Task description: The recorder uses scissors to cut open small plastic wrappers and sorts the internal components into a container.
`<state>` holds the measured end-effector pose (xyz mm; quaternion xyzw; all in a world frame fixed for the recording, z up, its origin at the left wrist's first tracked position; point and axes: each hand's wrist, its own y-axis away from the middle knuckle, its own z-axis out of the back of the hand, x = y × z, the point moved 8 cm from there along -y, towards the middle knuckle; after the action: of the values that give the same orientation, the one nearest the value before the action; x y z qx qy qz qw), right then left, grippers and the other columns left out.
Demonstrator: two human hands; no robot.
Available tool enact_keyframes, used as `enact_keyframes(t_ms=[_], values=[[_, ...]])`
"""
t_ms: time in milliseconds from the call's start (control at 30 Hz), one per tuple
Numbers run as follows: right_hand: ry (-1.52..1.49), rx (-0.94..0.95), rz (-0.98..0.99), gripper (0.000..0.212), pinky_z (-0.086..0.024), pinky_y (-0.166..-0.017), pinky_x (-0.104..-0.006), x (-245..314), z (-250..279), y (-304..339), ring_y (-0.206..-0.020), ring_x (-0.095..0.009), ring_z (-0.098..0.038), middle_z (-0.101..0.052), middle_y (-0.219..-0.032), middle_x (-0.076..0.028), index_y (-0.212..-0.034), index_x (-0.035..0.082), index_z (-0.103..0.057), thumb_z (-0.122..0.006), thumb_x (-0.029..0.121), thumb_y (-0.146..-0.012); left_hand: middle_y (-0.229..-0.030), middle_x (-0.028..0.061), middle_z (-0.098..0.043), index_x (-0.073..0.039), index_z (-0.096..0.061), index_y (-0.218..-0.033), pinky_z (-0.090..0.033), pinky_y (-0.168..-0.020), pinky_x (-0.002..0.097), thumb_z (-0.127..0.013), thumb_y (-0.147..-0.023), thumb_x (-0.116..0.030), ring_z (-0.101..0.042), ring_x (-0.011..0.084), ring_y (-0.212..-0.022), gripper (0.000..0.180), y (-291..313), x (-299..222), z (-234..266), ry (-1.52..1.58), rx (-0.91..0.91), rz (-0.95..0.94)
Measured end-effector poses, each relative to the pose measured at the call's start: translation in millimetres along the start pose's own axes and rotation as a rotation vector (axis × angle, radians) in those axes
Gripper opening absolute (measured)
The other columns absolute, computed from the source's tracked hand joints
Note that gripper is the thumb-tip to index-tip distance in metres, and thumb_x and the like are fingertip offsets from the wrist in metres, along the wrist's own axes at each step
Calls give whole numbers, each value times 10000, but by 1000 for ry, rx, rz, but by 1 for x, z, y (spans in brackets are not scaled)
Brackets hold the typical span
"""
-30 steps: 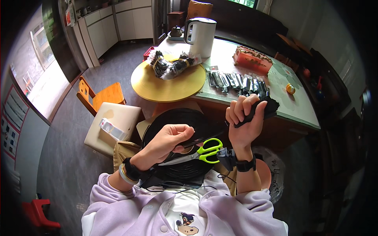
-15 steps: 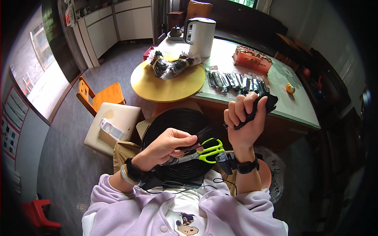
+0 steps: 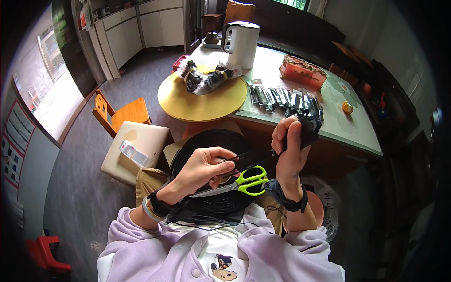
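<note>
My left hand [image 3: 204,168] is closed, pinching one end of a thin black strip [image 3: 253,159] between thumb and fingers. The strip runs across to my right hand [image 3: 289,148], which is closed around a black bundle [image 3: 310,131] that looks like the same material. Below the hands, a large round black coil [image 3: 211,141] rests on my lap. Scissors [image 3: 252,180] with bright green handles lie over it, blades pointing left under my left hand. Its fingers hide part of the strip's end.
On the table [image 3: 361,129] stand a white kettle [image 3: 245,44], a pink tissue box [image 3: 303,73], a row of packaged black items [image 3: 279,97] and a ball [image 3: 347,107]. A round yellow board [image 3: 202,110] carries tied black bundles [image 3: 202,81]. At left are a cream stool [image 3: 115,162] and wooden chair [image 3: 131,113].
My right hand has turned at the wrist and come slightly lower with the bundle. My left hand has shifted slightly up, and the strip shows stretched between the hands.
</note>
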<state>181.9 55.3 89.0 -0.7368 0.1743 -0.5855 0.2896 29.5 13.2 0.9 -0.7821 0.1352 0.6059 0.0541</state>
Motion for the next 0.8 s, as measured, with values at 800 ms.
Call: enact_keyframes(t_ms=[800], values=[[985, 881, 382, 337, -434, -516, -338, -22, -68, 42, -624, -236, -552, -521, -661, -56, -771, 70, -497, -678, 332, -662, -761, 95, -639, 45, -593, -909, -508, -544, 223, -555, -881, -147, -609, 116, -588, 197, 2, -6, 1, -17, 229, 83]])
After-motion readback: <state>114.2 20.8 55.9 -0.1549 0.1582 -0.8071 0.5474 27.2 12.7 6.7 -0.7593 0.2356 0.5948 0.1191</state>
